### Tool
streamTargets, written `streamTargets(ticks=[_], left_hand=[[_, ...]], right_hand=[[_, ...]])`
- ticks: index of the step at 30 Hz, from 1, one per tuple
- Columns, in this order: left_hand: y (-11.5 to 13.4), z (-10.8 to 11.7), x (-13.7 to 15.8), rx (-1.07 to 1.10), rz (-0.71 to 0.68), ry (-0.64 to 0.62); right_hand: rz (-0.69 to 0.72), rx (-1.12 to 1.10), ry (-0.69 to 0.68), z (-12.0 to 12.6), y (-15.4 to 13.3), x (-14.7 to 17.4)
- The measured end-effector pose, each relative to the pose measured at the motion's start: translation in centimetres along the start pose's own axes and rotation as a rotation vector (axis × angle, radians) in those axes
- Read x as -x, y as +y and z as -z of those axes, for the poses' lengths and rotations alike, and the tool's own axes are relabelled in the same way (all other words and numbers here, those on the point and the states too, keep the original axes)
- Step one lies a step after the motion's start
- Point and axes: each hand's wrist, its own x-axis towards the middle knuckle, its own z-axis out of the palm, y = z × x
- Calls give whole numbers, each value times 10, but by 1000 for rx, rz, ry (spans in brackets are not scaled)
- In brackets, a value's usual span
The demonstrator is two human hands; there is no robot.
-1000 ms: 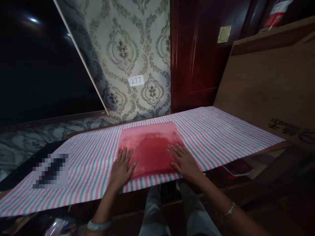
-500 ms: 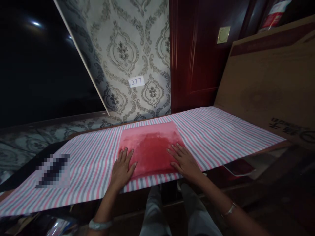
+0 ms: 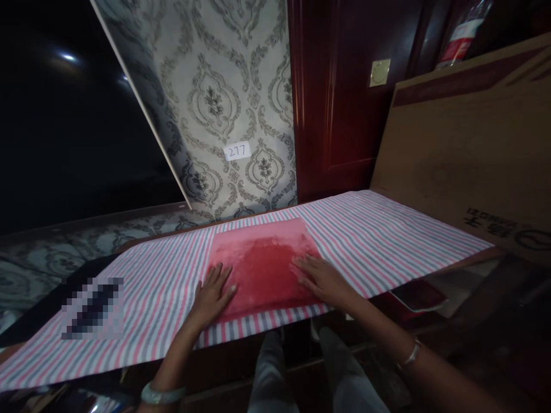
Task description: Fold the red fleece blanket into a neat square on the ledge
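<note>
A flat, roughly square pink cloth (image 3: 267, 269) with a large darker red, wet-looking patch in its middle lies on a striped tablecloth (image 3: 157, 298). My left hand (image 3: 212, 295) rests palm down on its left edge, fingers spread and pointing away from me. At the right edge, my right hand (image 3: 323, 281) lies flat with its fingers stretched toward the dark patch. Neither hand grips anything. Whether the cloth is folded in layers cannot be made out.
A dark screen (image 3: 73, 126) stands at the left, before patterned wallpaper bearing a paper label (image 3: 237, 151) marked 277. At the right a large cardboard box (image 3: 460, 143) leans by a red door (image 3: 331, 115), with a bottle (image 3: 460, 43) above. A blurred dark item (image 3: 94, 307) sits left.
The view has shifted slightly. My right hand has turned a little, its fingers now closer together and lower. My left hand stays on the left edge. The cloth looks the same.
</note>
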Motion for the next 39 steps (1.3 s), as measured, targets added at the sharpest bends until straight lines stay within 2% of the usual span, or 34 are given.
streamTargets(ticks=[3, 5, 8, 11, 14, 17, 20, 30, 39], left_hand=[[17, 28, -23, -1, 23, -12], [35, 44, -48, -5, -6, -12], [64, 55, -90, -17, -51, -42], [77, 46, -120, -56, -2, -48], [74, 18, -128, -101, 55, -44], [65, -12, -124, -126, 82, -41], [62, -25, -121, -125, 80, -44], [67, -18, -122, -120, 101, -111], [65, -19, -121, -78, 109, -94]], right_hand=[[-76, -45, 27, 23, -8, -36], [-100, 0, 3, 31, -18, -67], [-178, 79, -75, 24, -31, -111], [-253, 119, -114, 3, -30, -136], [-284, 151, -108, -25, -16, -137], [-296, 186, -87, -48, -3, -127], [-298, 203, -75, -59, 3, -123], [-307, 189, -105, -56, 1, -127], [-322, 191, -119, -54, 0, -125]])
